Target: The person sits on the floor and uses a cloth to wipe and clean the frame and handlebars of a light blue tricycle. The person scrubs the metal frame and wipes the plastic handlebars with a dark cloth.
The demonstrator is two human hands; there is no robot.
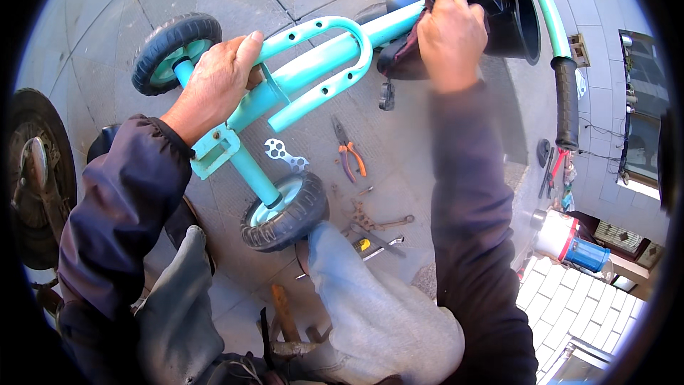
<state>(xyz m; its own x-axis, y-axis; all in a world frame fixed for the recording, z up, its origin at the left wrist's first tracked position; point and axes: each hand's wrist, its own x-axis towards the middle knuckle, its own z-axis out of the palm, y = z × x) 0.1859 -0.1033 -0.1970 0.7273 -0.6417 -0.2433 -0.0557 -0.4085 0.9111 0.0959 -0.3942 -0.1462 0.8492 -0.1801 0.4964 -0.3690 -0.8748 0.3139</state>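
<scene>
A turquoise child's tricycle frame (320, 59) lies tilted across my view, with a black-tyred rear wheel (177, 54) at the far left and another (288, 212) beside my knee. My left hand (217, 84) is closed around the frame's tubing between these wheels. Higher up and to the right, my right hand (452, 39) grips a dark maroon cloth (406, 58), pressed against the main tube near the front end. Its fingertips are partly hidden in the folds. Beyond the cloth, the turquoise handlebar (547, 0) curves down to a black grip (566, 103).
On the paving lie orange-handled pliers (348, 151), a flat silver multi-hole spanner (283, 154) and several wrenches (374, 224). A hammer with a wooden handle (285, 314) is between my legs. A large dark wheel (39, 178) stands at left; a white-and-blue container (570, 241) at right.
</scene>
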